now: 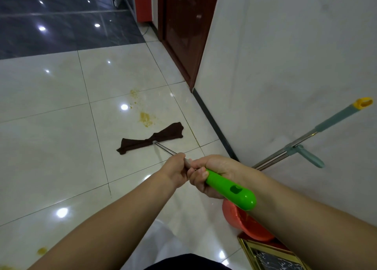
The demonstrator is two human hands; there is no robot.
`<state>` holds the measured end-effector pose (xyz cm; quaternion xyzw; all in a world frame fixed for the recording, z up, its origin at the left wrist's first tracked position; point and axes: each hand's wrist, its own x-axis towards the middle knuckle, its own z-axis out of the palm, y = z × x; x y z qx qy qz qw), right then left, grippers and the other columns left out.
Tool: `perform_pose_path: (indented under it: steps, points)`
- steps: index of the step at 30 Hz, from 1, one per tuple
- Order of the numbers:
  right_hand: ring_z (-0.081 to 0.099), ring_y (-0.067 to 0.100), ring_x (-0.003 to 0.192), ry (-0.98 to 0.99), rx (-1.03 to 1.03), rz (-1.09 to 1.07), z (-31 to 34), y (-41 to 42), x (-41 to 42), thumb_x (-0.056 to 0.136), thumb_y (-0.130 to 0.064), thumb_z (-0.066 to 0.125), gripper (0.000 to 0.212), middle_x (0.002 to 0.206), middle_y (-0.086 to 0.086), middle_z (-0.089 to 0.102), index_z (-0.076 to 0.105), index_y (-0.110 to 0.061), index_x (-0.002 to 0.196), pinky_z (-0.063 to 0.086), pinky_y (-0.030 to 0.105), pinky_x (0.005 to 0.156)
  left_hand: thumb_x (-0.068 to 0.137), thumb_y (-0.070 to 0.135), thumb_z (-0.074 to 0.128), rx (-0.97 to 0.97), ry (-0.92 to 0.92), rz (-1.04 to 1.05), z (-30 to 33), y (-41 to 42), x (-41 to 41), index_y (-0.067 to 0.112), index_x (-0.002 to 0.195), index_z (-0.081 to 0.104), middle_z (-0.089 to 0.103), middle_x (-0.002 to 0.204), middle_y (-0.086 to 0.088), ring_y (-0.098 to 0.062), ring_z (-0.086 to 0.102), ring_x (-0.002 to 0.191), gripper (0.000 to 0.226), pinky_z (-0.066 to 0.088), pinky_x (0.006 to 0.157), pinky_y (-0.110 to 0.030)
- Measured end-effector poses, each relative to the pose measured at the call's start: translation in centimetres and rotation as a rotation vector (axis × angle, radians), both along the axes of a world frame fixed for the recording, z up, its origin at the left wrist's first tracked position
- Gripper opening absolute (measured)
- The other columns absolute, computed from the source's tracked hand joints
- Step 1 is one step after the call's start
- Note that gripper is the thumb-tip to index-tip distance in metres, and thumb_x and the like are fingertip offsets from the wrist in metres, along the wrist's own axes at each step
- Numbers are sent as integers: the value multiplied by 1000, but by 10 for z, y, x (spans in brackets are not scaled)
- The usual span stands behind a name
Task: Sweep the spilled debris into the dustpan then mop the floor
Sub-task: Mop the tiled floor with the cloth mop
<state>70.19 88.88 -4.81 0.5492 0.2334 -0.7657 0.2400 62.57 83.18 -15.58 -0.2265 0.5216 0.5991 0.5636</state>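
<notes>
1. Head view: the mop's brown cloth head lies flat on the floor, ahead of your hands, its shaft running back and rightward to you; the yellow stain sits just beyond the cloth.
2. Your left hand, the nearer to the cloth, is wrapped round the metal shaft; your right hand clasps the green handle just behind it, both arms stretched forward.

A dark brown door stands in the white wall, with a red cabinet just beyond it. At the lower right, a gold-framed dark panel lies on the floor beside the wall.
</notes>
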Motion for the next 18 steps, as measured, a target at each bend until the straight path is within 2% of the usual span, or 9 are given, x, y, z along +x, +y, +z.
perform_pose_path:
  steps: [1,4,7,10,14,18]
  points:
    - [37,7,22,2,3,-4,-2,1,-8,96,-17,54,32,42,4,42,48,-5,67,32,13,23,98,16,33,-6,4,0,-1,2,-9,10,64,35,40,44,-4,-11,47,36,35,39,32,-11]
    - [36,7,22,10,13,-17,-8,2,-37,96,-16,53,31,39,4,42,48,-5,68,31,13,23,97,14,32,-28,21,-10,-3,7,-38,10,63,32,40,34,-2,-9,46,28,34,37,32,-12]
    - [36,8,20,13,26,-18,-13,4,-70,97,-17,52,32,36,6,42,47,-5,68,30,12,23,97,13,33,-57,28,-23,-6,12,-73,9,61,33,37,53,-5,-14,43,49,36,37,30,-10]
    - [35,8,20,16,27,-24,-15,9,-108,98,-17,51,32,36,6,43,47,-4,69,30,12,23,98,15,35,-88,43,-41,-6,18,-110,8,63,36,37,60,-5,-14,40,54,35,36,28,-11]
    - [35,7,19,26,38,-42,-17,16,-155,98,-17,48,32,34,6,42,46,-4,69,30,11,24,99,20,35,-111,46,-62,-8,28,-158,7,67,40,41,65,-6,-14,44,58,35,43,44,-23]
    - [34,7,20,32,77,-54,-23,24,-202,98,-12,48,28,34,5,43,46,-5,71,30,9,25,100,21,36,-163,70,-75,-17,42,-206,7,69,42,46,67,-6,-14,48,61,35,41,48,-24]
